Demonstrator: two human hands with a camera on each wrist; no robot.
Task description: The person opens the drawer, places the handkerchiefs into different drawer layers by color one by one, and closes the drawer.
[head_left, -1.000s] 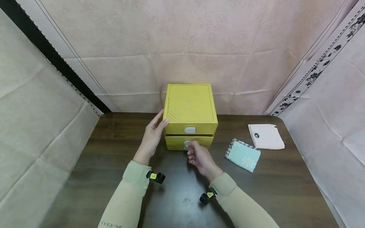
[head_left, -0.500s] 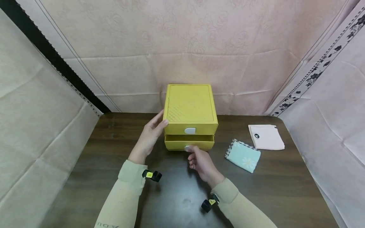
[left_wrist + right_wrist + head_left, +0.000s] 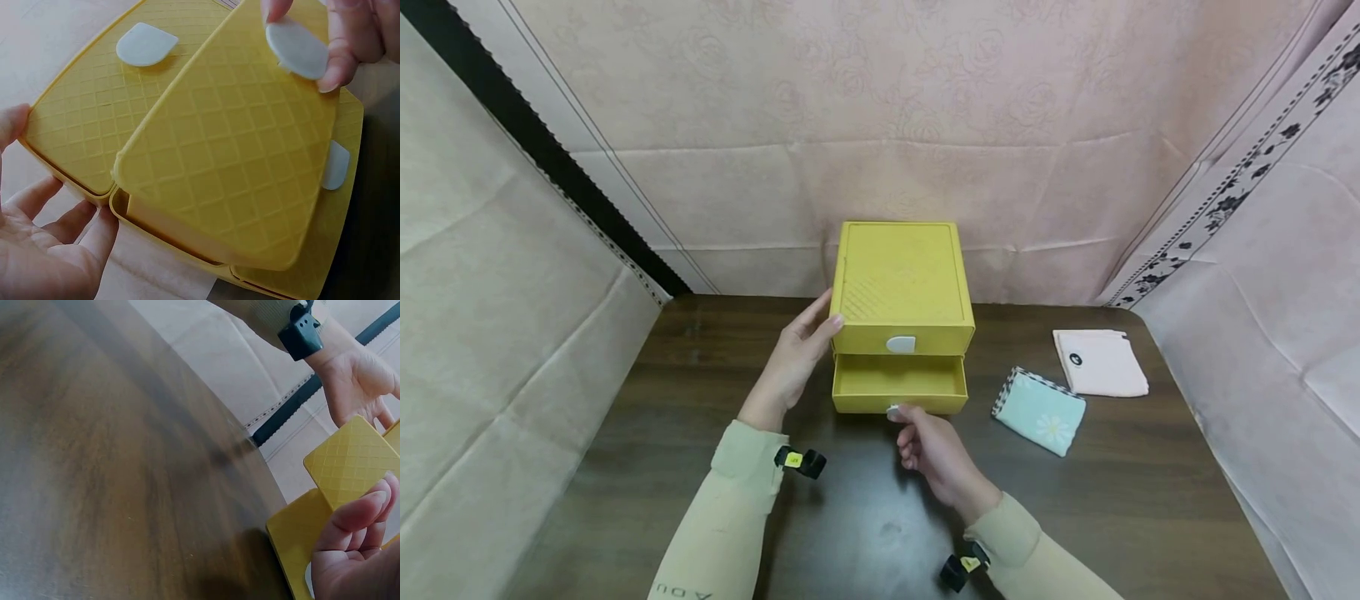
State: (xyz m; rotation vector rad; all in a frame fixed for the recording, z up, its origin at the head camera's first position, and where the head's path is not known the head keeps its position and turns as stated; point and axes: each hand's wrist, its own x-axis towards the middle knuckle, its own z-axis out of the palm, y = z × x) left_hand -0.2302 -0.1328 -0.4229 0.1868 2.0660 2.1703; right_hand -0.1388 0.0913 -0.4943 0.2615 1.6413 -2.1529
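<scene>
A yellow drawer cabinet [image 3: 898,275] stands on the table with white tab handles. Its middle drawer [image 3: 219,144] is pulled partly out; the head view shows a bare inside. My right hand [image 3: 936,454] pinches that drawer's white handle [image 3: 300,50] between thumb and fingers. Along the cabinet's left side rests my left hand [image 3: 790,362], fingers fairly straight against the side wall and thumb at the front edge. In the left wrist view the top drawer [image 3: 75,119] and the bottom drawer [image 3: 344,219] sit closed above and below.
To the right of the cabinet lie a folded light-blue cloth [image 3: 1041,412] with a checked edge and a folded white cloth [image 3: 1101,362]. The dark wooden table [image 3: 865,542] is bordered by pale patterned curtains [image 3: 925,125] at the back and sides.
The middle drawer has slid out toward me from nearly closed, with my right hand drawing back on its handle. My left hand stays at the cabinet's side; the cloths have not moved.
</scene>
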